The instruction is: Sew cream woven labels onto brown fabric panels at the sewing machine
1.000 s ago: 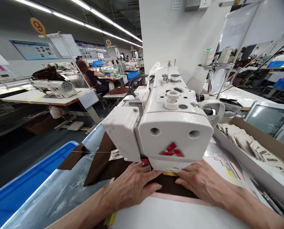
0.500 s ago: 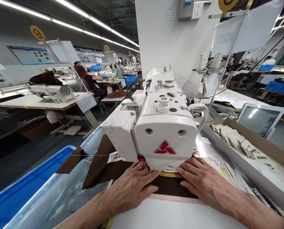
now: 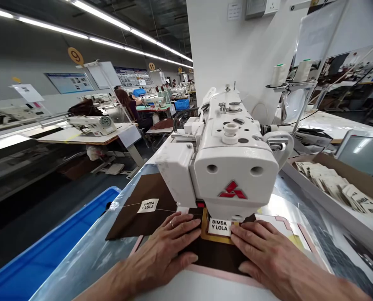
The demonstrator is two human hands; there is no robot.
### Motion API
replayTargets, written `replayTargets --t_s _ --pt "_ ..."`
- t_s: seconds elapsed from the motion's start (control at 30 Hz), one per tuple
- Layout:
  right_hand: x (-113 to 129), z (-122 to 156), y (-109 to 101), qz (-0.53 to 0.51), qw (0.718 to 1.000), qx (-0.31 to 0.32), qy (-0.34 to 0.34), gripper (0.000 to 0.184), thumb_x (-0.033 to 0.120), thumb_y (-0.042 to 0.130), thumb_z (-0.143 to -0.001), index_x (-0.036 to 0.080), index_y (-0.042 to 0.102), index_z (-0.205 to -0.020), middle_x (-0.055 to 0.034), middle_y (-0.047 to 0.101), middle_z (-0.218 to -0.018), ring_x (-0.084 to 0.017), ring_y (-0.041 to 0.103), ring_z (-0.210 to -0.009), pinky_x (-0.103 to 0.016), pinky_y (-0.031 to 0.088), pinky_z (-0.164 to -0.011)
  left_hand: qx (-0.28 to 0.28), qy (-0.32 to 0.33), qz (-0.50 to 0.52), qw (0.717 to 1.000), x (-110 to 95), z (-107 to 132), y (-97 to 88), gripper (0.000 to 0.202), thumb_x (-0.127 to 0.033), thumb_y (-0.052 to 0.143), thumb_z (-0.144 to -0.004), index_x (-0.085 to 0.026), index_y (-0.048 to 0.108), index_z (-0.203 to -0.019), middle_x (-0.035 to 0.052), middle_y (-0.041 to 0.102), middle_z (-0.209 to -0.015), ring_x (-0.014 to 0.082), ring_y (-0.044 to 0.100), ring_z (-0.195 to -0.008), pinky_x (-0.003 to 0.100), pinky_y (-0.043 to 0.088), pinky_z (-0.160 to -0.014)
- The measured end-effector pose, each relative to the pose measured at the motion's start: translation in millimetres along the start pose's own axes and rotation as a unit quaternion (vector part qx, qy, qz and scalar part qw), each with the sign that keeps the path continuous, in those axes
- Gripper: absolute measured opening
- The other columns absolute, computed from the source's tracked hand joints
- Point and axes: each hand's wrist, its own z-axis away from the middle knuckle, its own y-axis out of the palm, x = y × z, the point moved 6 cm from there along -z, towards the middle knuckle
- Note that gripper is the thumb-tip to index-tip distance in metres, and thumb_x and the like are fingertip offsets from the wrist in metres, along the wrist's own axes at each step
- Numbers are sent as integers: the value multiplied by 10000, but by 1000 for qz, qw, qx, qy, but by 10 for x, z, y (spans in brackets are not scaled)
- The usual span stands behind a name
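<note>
Pressing down with fingers (image 3: 186, 228) spread flat, gripping nothing, the left hand (image 3: 164, 251) and right hand (image 3: 268, 255) pin the brown fabric (image 3: 218, 257) on the tabletop (image 3: 89, 255) under the sewing machine (image 3: 236, 175); fingertips that close could get stitched, I'd say

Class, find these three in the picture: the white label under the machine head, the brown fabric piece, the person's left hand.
white label (image 3: 219, 227): head view, its printed middle.
brown fabric piece (image 3: 218, 256): head view, bare part below the label.
left hand (image 3: 166, 248): head view, back of the hand.
</note>
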Motion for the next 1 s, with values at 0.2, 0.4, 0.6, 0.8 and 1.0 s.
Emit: replayTargets --t_s 0.2,0.4,0.6,0.8,1.0 --pt "22 -77 56 -10 1000 25 11 438 489 603 -1049 222 637 -1394 16 701 -1382 -258 663 -1124 -444 499 -980 0 45 0 999 -208 -327 -31 507 -351 698 -993 -215 581 -1467 40 615 -1491 297 508 -1424 473 400 -1235" --pt "40 -66 135 -23 998 27 54 525 559 653 -1000 210 629 -1393 -21 700 -1383 -278 657 -1111 -474 508 -976 -21 45 5 999 -232 -505 -5 420 -392 712 -985 -246 654 -1374 11 681 -1405 286 577 -1345 430 426 -1191" --pt "-3 -79 58 -43 996 55 61 510 538 658 -1002 228 636 -1407 -4 689 -1405 -277 655 -1170 -472 512 -1019 59 32 -3 998 -262 -555 98 610 -398 791 -921 -251 575 -1473 33 577 -1529 381 571 -1349 560 426 -1169" --pt "-19 -17 -96 -12 999 28 39 432 488 556 -1071 183 679 -1351 -14 699 -1391 -268 677 -1172 -418 539 -976 28 30 33 999 -265 -656 78 574 -511 731 -963 -270 581 -1462 17 624 -1480 352 605 -1297 510 444 -1123" --pt "14 -32 -90 -28 999 4 32 392 458 559 -1073 170 715 -1288 -23 729 -1340 -263 696 -1139 -420 552 -970 45 32 65 996 -218 -692 165 613 -527 702 -987 -307 512 -1526 -7 601 -1505 323 609 -1294 453 446 -1105"
